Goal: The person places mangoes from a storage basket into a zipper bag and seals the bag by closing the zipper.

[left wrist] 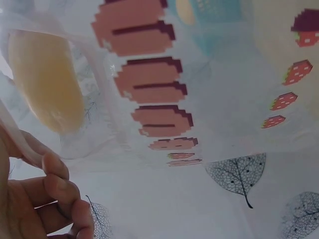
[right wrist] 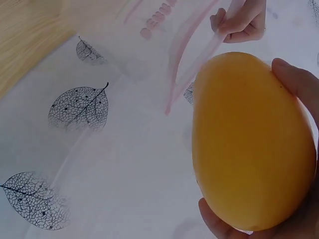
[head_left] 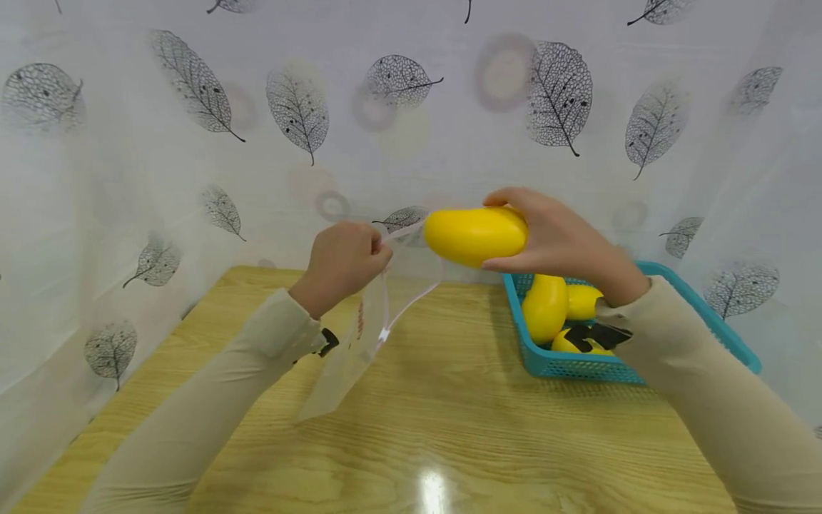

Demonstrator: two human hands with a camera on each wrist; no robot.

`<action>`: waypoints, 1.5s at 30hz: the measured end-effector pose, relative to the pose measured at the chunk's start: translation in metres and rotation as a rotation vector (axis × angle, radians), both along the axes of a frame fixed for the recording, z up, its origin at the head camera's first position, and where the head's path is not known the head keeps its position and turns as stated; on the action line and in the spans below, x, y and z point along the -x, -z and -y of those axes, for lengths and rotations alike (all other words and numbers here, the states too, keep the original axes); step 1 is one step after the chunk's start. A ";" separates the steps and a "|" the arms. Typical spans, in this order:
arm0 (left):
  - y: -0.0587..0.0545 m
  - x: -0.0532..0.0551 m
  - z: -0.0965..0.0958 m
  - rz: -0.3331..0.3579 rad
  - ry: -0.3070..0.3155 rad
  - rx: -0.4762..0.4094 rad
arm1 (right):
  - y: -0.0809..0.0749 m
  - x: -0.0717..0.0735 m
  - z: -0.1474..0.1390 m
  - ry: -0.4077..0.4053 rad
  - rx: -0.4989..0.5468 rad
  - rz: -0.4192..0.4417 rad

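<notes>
A smooth yellow mango (head_left: 475, 235) is gripped by my right hand (head_left: 552, 232), thumb on one side and fingers on the other. Its far end is at the mouth of a translucent zip bag (head_left: 349, 364); in the right wrist view the mango (right wrist: 251, 144) appears just outside the pink-edged opening. My left hand (head_left: 347, 260) pinches the bag's rim with curled fingers, and the bag hangs below it, partly over the table. Pink lettering and small strawberries mark the bag (left wrist: 224, 99) in the left wrist view.
A blue plastic basket (head_left: 539, 364) stands at the right on the wooden table (head_left: 437, 414). Several yellow mangoes (head_left: 544, 310) lie in it, partly hidden by the right arm. A white curtain with leaf prints (head_left: 449, 164) hangs behind the table and along its sides.
</notes>
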State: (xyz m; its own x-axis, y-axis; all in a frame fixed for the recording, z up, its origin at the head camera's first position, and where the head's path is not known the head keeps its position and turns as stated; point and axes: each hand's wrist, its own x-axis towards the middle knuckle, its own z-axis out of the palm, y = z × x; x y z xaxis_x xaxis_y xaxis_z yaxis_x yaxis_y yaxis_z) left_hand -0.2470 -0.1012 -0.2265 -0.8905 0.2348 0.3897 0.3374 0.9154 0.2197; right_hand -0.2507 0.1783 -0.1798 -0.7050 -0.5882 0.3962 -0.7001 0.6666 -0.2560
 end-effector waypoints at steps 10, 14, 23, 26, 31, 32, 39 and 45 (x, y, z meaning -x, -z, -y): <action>-0.003 -0.002 -0.001 -0.140 0.014 0.037 | -0.002 0.001 0.021 -0.003 -0.080 0.094; -0.006 -0.004 -0.003 -0.196 0.001 0.103 | 0.000 0.002 0.027 -0.026 -0.085 0.106; -0.014 -0.008 -0.007 -0.233 -0.013 0.251 | 0.011 0.004 0.038 -0.076 -0.056 0.069; -0.015 -0.008 -0.009 -0.263 -0.003 0.274 | 0.018 0.006 0.041 -0.101 -0.018 0.070; -0.020 -0.007 -0.012 -0.292 -0.004 0.292 | 0.030 0.006 0.047 -0.101 0.038 0.077; -0.021 -0.007 -0.013 -0.293 -0.006 0.293 | 0.032 0.006 0.049 -0.102 0.045 0.078; -0.027 -0.010 -0.015 -0.240 -0.037 0.272 | 0.044 0.005 0.055 -0.122 0.036 0.065; -0.029 -0.010 -0.016 -0.216 -0.078 0.238 | 0.048 0.006 0.054 -0.157 0.040 0.040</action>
